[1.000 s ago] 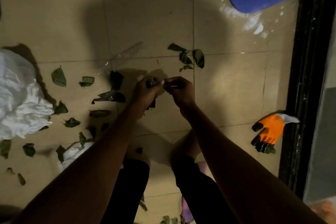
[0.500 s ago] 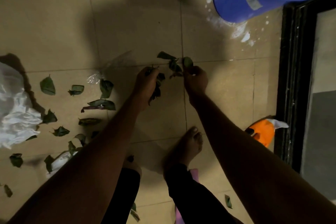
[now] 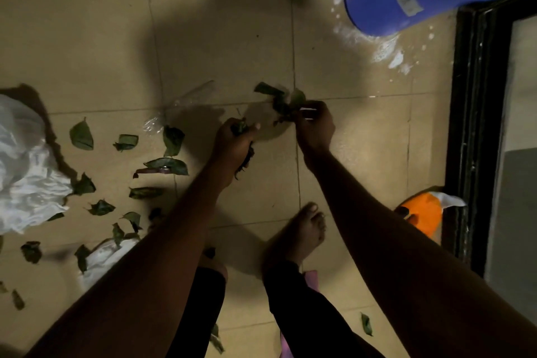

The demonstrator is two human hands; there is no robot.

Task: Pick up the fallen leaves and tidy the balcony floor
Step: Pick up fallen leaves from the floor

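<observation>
The right hand (image 3: 315,125) is pinching a leafy sprig (image 3: 280,102) just ahead of it. The left hand (image 3: 235,141), clutching gathered leaves (image 3: 246,160), is hovering nearer the scattered leaves (image 3: 170,166) leftward.

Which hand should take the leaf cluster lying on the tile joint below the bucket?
Right. The right hand has its fingers curled on the leaf cluster, so it only needs to lift. The left hand is full, gripping a bunch of leaves, and sits apart from the cluster.
</observation>
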